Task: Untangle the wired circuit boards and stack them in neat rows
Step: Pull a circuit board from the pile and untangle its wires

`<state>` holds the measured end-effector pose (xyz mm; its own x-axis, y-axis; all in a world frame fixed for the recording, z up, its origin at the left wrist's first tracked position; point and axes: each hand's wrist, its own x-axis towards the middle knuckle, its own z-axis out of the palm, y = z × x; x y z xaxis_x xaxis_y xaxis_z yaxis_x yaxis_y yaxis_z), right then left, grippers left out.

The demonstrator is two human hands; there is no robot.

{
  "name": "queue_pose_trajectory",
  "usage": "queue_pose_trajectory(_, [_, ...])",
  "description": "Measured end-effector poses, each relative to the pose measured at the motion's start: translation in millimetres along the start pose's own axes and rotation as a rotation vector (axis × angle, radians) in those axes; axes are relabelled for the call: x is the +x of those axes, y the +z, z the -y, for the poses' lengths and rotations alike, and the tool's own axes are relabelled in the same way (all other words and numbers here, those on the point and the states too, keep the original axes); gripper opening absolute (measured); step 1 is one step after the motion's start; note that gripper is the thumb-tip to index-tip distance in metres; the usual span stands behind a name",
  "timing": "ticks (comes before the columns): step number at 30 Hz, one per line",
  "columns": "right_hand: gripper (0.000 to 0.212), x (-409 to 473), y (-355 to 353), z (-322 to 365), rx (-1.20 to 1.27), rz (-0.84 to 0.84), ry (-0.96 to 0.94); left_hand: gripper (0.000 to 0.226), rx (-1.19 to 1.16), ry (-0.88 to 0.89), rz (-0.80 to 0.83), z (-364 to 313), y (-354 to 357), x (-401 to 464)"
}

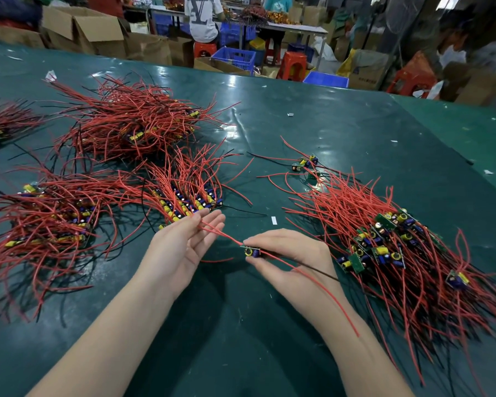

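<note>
My right hand [287,253] pinches one small green circuit board [252,251] with a blue capacitor. Its red and black wires trail back over my right wrist, and two red wires run left across my left hand [184,247]. That hand is palm up with straight fingers, the wires lying over them. Just beyond its fingertips lies a neat row of stacked boards [186,203] with red wires fanning away. A tangled heap of boards [384,242] lies to the right on the green table [298,116].
More wired piles sit at the left [49,224], back centre [138,121] and far left edge [0,124]. A few loose boards [307,164] lie mid-right. Small white scraps [274,220] dot the table. Boxes, blue crates, red stools and a seated person are beyond the far edge.
</note>
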<state>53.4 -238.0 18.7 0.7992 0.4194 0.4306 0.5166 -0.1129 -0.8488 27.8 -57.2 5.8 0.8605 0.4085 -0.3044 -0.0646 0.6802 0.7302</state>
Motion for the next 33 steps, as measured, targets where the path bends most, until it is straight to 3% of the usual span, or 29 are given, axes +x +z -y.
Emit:
queue_pose_trajectory(5, [0.018, 0, 2, -1, 0.041, 0.111, 0.202, 0.020, -0.099, -0.002, 0.021, -3, 1, 2])
queue_pose_trajectory(7, [0.017, 2, 0, -1, 0.026, 0.000, 0.159, 0.018, -0.099, 0.023, 0.048, -5, 1, 2])
queue_pose_trajectory(10, [0.018, 4, -5, 1, 0.238, -0.095, 0.285, 0.016, -0.051, 0.119, 0.075, -3, 1, 1])
queue_pose_trajectory(14, [0.010, 5, -4, 2, 0.572, -0.093, 0.522, 0.017, 0.163, 0.316, 0.071, 3, 2, -1])
queue_pose_trajectory(19, [0.029, 6, -7, 3, 0.813, -0.039, 0.706, 0.017, 0.517, 0.655, 0.072, 5, -1, -2])
queue_pose_trajectory(22, [0.029, 6, -10, 0, 0.822, -0.062, 0.743, 0.016, 0.448, 0.567, 0.079, 3, -1, -1])
queue_pose_trajectory(30, [0.024, 7, -10, -3, 0.732, -0.112, 0.718, 0.024, -0.015, 0.221, 0.116, -2, 3, -1])
queue_pose_trajectory(33, [0.024, 7, -10, -3, 0.735, -0.101, 0.714, 0.023, -0.048, 0.176, 0.096, -3, 4, 0])
